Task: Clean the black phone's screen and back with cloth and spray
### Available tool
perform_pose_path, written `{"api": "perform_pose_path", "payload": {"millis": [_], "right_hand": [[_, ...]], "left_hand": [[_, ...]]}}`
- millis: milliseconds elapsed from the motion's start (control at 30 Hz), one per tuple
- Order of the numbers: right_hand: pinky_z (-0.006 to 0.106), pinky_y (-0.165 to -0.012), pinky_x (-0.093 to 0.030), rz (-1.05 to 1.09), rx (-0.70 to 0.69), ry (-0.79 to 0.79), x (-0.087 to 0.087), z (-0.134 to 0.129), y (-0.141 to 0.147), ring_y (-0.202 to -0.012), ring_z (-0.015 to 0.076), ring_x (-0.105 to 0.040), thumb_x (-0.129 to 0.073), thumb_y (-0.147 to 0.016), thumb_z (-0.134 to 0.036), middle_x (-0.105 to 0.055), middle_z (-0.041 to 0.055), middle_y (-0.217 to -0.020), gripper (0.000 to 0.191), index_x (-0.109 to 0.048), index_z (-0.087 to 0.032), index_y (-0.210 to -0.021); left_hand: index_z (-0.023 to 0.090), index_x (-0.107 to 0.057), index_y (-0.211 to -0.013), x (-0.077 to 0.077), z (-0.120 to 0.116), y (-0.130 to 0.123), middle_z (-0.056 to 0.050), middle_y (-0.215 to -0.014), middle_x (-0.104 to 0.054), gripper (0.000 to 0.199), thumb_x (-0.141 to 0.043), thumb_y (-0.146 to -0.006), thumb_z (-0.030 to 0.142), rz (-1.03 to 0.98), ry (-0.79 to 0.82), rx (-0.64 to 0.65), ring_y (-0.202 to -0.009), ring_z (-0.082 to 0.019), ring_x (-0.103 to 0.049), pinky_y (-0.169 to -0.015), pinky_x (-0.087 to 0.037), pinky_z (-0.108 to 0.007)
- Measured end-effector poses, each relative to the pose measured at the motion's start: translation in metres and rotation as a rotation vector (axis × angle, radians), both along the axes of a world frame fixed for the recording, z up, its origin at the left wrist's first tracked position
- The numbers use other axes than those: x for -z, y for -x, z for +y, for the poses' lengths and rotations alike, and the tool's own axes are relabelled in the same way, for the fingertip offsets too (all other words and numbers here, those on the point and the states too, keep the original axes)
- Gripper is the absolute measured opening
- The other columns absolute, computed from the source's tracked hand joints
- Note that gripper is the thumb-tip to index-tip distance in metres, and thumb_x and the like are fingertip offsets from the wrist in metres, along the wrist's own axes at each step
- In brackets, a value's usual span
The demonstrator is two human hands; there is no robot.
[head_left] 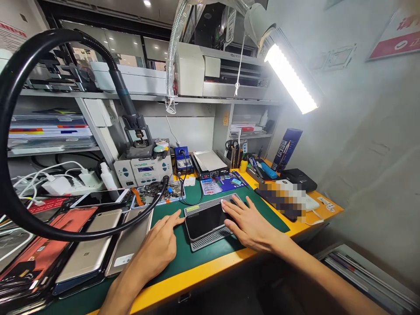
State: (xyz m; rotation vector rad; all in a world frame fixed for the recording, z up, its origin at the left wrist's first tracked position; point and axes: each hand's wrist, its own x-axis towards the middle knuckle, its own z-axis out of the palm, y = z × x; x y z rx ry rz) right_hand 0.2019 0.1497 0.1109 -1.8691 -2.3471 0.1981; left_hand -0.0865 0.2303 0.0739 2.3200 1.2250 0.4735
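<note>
A black smartphone [206,221] lies screen up on a grey perforated pad [211,241], set on the green work mat [190,261]. My left hand [159,245] rests beside the phone's left end, index finger stretched out to its edge and the other fingers partly bent; nothing is in it. Over the phone's right end lies my right hand [247,223], its outer fingers spread. Its fingertips press a small white wipe [223,206] onto the screen. Most of the wipe is hidden under the fingers.
Several phones, one gold [92,240], lie at left under a black flexible hose [9,131]. Behind stand a rework station [144,170], a tray of small parts [160,192] and a blue soldering station [183,159]. A bright lamp [290,76] hangs above right.
</note>
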Motion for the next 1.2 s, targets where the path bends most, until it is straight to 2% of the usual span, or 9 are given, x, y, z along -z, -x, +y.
{"api": "perform_pose_path", "payload": {"millis": [167, 333, 467, 633, 800, 933, 1067, 1200], "right_hand": [[0.07, -0.118, -0.005, -0.021, -0.047, -0.019, -0.002, 0.004, 0.01, -0.152, 0.0391, -0.014, -0.023, -0.104, -0.057, -0.029, 0.005, -0.162, 0.067, -0.034, -0.017, -0.156], [0.07, -0.118, -0.002, 0.029, -0.144, -0.031, -0.006, 0.004, 0.043, -0.152, 0.0378, -0.014, -0.024, -0.104, -0.056, -0.035, 0.0062, -0.16, 0.065, -0.039, -0.017, -0.154], [0.07, -0.118, -0.002, 0.091, -0.265, -0.038, -0.007, 0.012, 0.074, -0.152, 0.0365, -0.013, -0.026, -0.104, -0.056, -0.033, 0.0075, -0.161, 0.066, -0.036, -0.016, -0.155], [0.069, -0.118, -0.001, 0.119, -0.301, -0.049, -0.005, 0.016, 0.089, -0.153, 0.0364, -0.012, -0.027, -0.104, -0.054, -0.032, 0.0097, -0.161, 0.065, -0.035, -0.015, -0.155], [0.069, -0.118, 0.001, 0.106, -0.309, -0.045, -0.003, 0.008, 0.084, -0.153, 0.0356, -0.009, -0.026, -0.105, -0.053, -0.032, 0.0076, -0.161, 0.063, -0.034, -0.017, -0.156], [0.07, -0.118, -0.001, 0.096, -0.26, -0.046, -0.003, 0.003, 0.071, -0.153, 0.0349, -0.012, -0.026, -0.105, -0.051, -0.034, 0.0066, -0.161, 0.06, -0.035, -0.02, -0.156], [0.07, -0.118, -0.002, 0.065, -0.165, -0.034, -0.001, 0.004, 0.041, -0.152, 0.0355, -0.014, -0.025, -0.105, -0.051, -0.035, 0.0051, -0.16, 0.058, -0.037, -0.022, -0.155], [0.071, -0.118, -0.008, 0.016, -0.074, 0.0, 0.003, 0.006, 0.006, -0.152, 0.0371, -0.013, -0.024, -0.105, -0.053, -0.029, 0.0027, -0.162, 0.06, -0.031, -0.025, -0.157]], "left_hand": [[0.014, -0.035, -0.152, -0.002, -0.001, -0.001, -0.005, -0.14, -0.061, 0.063, -0.033, -0.089, 0.013, 0.006, -0.003, -0.002, -0.135, -0.024, -0.048, -0.115, -0.037, -0.041], [0.012, -0.036, -0.151, 0.003, -0.001, 0.0, -0.007, -0.14, -0.061, 0.063, -0.032, -0.089, 0.012, 0.017, -0.05, 0.021, -0.137, -0.024, -0.046, -0.117, -0.035, -0.043], [0.01, -0.036, -0.151, 0.005, 0.001, 0.001, -0.008, -0.14, -0.061, 0.063, -0.033, -0.088, 0.011, -0.001, -0.072, 0.036, -0.136, -0.023, -0.047, -0.117, -0.035, -0.042], [0.009, -0.037, -0.15, 0.005, 0.002, 0.001, -0.01, -0.14, -0.06, 0.063, -0.033, -0.087, 0.01, 0.004, -0.078, 0.037, -0.137, -0.023, -0.047, -0.117, -0.037, -0.042], [0.009, -0.037, -0.15, 0.006, 0.002, 0.001, -0.01, -0.139, -0.061, 0.063, -0.031, -0.088, 0.011, 0.003, -0.082, 0.038, -0.136, -0.023, -0.047, -0.117, -0.036, -0.042], [0.01, -0.036, -0.15, 0.004, 0.001, 0.001, -0.008, -0.141, -0.061, 0.062, -0.031, -0.089, 0.012, 0.017, -0.075, 0.033, -0.137, -0.024, -0.047, -0.118, -0.034, -0.043], [0.011, -0.034, -0.152, 0.001, -0.001, 0.0, -0.006, -0.142, -0.06, 0.062, -0.03, -0.09, 0.013, 0.044, -0.042, 0.023, -0.139, -0.025, -0.044, -0.119, -0.033, -0.045], [0.01, -0.034, -0.152, -0.003, -0.003, -0.001, -0.007, -0.142, -0.06, 0.063, -0.031, -0.089, 0.013, 0.035, -0.025, 0.016, -0.138, -0.024, -0.045, -0.118, -0.035, -0.043]]}}
